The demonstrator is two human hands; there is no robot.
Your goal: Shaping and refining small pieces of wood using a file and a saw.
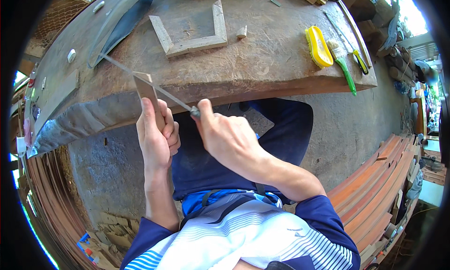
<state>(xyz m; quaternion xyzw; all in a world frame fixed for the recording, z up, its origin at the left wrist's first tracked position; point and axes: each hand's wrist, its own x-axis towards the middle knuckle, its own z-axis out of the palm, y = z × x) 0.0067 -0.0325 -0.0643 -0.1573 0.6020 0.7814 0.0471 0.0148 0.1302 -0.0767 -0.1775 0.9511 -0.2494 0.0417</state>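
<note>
I brace the small wooden block [147, 95] in my left hand [157, 138], right hand [229, 138] closed on the file [150, 86]; strokes should stay flat.

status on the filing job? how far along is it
Done: three wooden strips already sit joined as a U-shaped frame on the workbench. In hand: the left hand grips a small wooden piece upright at the bench edge while the right hand runs a thin metal file across its top. Left: this piece is not yet fitted; the frame's fourth side is open.
</note>
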